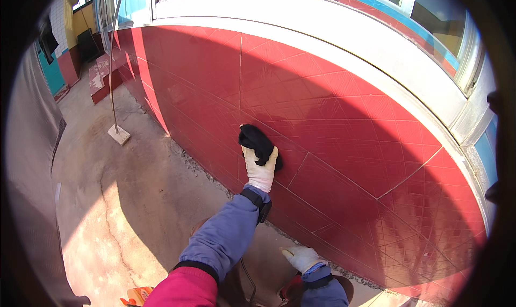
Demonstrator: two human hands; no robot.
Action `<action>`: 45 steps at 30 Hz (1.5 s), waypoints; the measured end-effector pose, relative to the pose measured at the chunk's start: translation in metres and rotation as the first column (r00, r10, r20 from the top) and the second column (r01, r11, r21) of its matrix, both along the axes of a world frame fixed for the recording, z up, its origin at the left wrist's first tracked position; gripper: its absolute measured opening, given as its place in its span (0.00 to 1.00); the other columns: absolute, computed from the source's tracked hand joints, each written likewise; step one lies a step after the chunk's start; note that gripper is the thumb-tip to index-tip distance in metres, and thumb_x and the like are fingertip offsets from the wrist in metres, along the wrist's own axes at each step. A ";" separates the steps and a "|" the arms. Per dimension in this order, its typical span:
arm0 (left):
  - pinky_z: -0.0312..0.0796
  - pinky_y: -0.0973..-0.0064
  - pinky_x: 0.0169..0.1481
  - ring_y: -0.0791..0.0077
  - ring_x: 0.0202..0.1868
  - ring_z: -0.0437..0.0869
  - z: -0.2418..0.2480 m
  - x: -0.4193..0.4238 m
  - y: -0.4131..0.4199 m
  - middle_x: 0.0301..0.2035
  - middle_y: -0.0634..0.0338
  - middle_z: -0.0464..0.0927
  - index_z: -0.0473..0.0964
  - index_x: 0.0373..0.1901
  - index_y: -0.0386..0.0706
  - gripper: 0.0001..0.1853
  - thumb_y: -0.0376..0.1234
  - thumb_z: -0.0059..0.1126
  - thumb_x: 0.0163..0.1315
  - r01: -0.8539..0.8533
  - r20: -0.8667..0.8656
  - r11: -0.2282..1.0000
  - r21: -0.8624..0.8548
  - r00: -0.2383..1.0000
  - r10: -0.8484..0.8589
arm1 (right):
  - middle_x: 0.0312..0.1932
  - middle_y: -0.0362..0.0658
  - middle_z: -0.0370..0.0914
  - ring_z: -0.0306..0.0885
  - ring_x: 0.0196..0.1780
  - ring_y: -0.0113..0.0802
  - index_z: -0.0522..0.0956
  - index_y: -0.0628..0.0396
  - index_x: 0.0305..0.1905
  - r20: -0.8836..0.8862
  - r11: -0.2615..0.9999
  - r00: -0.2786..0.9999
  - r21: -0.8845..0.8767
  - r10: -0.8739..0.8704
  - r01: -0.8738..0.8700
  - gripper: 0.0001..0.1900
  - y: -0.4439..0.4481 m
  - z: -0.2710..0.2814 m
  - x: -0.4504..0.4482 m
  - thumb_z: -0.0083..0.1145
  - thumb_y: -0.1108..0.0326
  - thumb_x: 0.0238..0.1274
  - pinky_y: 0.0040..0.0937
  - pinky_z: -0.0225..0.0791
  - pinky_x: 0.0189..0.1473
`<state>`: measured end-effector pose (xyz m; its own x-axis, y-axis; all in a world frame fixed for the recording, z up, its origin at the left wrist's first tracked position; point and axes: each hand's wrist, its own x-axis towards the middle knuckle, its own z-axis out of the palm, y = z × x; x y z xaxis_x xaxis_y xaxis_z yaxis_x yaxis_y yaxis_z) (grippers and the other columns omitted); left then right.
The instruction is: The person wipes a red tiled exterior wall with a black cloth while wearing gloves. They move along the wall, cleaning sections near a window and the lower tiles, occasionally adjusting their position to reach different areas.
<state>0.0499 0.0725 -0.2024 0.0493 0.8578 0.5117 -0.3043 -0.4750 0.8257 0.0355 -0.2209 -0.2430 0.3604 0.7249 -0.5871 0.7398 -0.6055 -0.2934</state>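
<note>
My left hand [261, 171], in a white glove, grips a bunched black cloth [258, 144] and presses it against the red tiled wall [342, 146]. Its arm reaches up from the bottom in a blue sleeve with a black strap at the wrist. Low on the right, my right hand [301, 258], also in a white glove, is held near the foot of the wall with nothing visible in it; its fingers are partly bent. Part of a dark red object [291, 289] shows beside the right forearm.
A long pole in a pale block [119, 135] stands on the cracked concrete floor [161, 190]. Red steps [105, 79] lie beyond it. A white ledge [322, 37] and windows run above the wall. A grey cover [32, 146] hangs left; an orange-labelled container [139, 295] is at the bottom.
</note>
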 end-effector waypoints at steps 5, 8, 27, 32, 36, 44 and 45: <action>0.72 0.67 0.69 0.63 0.59 0.83 0.011 -0.002 0.030 0.62 0.51 0.82 0.69 0.73 0.32 0.37 0.43 0.71 0.71 -0.064 0.121 0.951 -0.303 0.987 0.105 | 0.64 0.44 0.85 0.80 0.68 0.48 0.82 0.38 0.68 -0.015 0.994 1.000 0.106 0.001 0.001 0.26 -0.003 -0.002 -0.001 0.42 0.41 0.81 0.47 0.71 0.70; 0.71 0.68 0.70 0.62 0.62 0.82 0.029 -0.006 0.027 0.63 0.50 0.81 0.70 0.73 0.32 0.39 0.48 0.72 0.70 0.032 0.145 0.892 -0.451 0.989 0.038 | 0.64 0.44 0.84 0.80 0.67 0.48 0.82 0.37 0.68 -0.036 0.992 0.999 0.129 0.006 -0.002 0.25 -0.002 -0.002 -0.004 0.43 0.42 0.81 0.48 0.72 0.69; 0.62 0.56 0.80 0.49 0.76 0.70 0.004 -0.015 0.011 0.76 0.43 0.66 0.65 0.77 0.39 0.39 0.41 0.71 0.67 0.001 -0.094 0.974 -0.227 0.995 -0.023 | 0.61 0.46 0.86 0.82 0.63 0.50 0.83 0.39 0.66 -0.028 0.992 0.999 0.124 0.016 -0.013 0.24 0.004 -0.012 -0.004 0.44 0.43 0.81 0.49 0.74 0.66; 0.75 0.62 0.66 0.63 0.59 0.84 -0.035 -0.012 0.010 0.63 0.59 0.82 0.70 0.76 0.48 0.43 0.66 0.59 0.71 0.344 0.313 0.183 -0.921 0.933 -0.180 | 0.60 0.47 0.86 0.82 0.63 0.52 0.83 0.41 0.66 -0.027 0.986 0.999 0.163 0.034 -0.029 0.24 0.009 -0.009 -0.007 0.45 0.43 0.81 0.49 0.74 0.65; 0.79 0.68 0.57 0.66 0.52 0.86 -0.027 -0.015 -0.016 0.56 0.59 0.83 0.72 0.72 0.46 0.34 0.58 0.61 0.75 0.343 0.260 0.287 -0.894 0.920 -0.292 | 0.61 0.48 0.85 0.81 0.65 0.51 0.83 0.42 0.67 -0.033 0.998 0.999 0.070 0.006 -0.004 0.25 0.013 -0.010 -0.007 0.47 0.43 0.81 0.46 0.73 0.67; 0.47 0.44 0.85 0.31 0.84 0.43 0.024 -0.028 -0.041 0.83 0.36 0.43 0.61 0.78 0.36 0.51 0.30 0.78 0.51 0.158 -0.495 0.911 0.380 0.867 0.055 | 0.61 0.48 0.85 0.81 0.65 0.51 0.84 0.44 0.64 -0.042 0.983 0.999 0.182 0.032 -0.024 0.25 0.011 -0.022 -0.005 0.46 0.42 0.80 0.48 0.72 0.68; 0.47 0.45 0.85 0.32 0.84 0.43 0.022 -0.028 -0.037 0.83 0.36 0.43 0.61 0.78 0.36 0.52 0.30 0.78 0.50 0.145 -0.490 0.907 0.396 0.868 0.075 | 0.61 0.48 0.85 0.81 0.65 0.51 0.84 0.44 0.64 -0.044 0.985 0.999 0.169 0.032 -0.024 0.25 0.012 -0.024 -0.004 0.46 0.42 0.80 0.48 0.72 0.68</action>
<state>0.0214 0.0359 -0.1801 0.4098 0.5691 0.7128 0.0586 -0.7963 0.6021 0.0317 -0.2094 -0.2673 0.3137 0.8242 -0.4714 0.7388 -0.5238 -0.4241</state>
